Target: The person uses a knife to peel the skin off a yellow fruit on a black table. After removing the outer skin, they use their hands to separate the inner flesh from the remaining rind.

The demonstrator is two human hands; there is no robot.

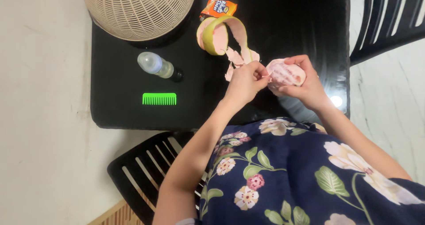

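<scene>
Overhead view of a seated person working above a black surface (110,110). The right hand (305,85) is cupping a peeled pink fruit (287,73), apparently a pomelo, with its fingers curled closed around the far and near sides, and is holding the fruit just above the near right part of the surface. The left hand (243,81) is lying against the left side of the fruit, its fingertips pinched together on a thin strip of pale skin at the fruit's edge; what lies inside the rest of that hand cannot be told.

Just beyond the hands, a curled green-and-pink rind (219,34) is standing on its edge, with torn pink scraps (237,59) lying between it and the left hand. An orange snack packet (218,7) is lying just behind the rind. To the left, a small clear bottle (158,66) with a dark cap is lying on its side, and a bright green comb (159,99) is lying near the front edge. A cream woven basket (139,10) is sitting upside down at the far left corner. A black slatted chair (146,172) is showing under the person, who is wearing a dark floral garment (301,176).
</scene>
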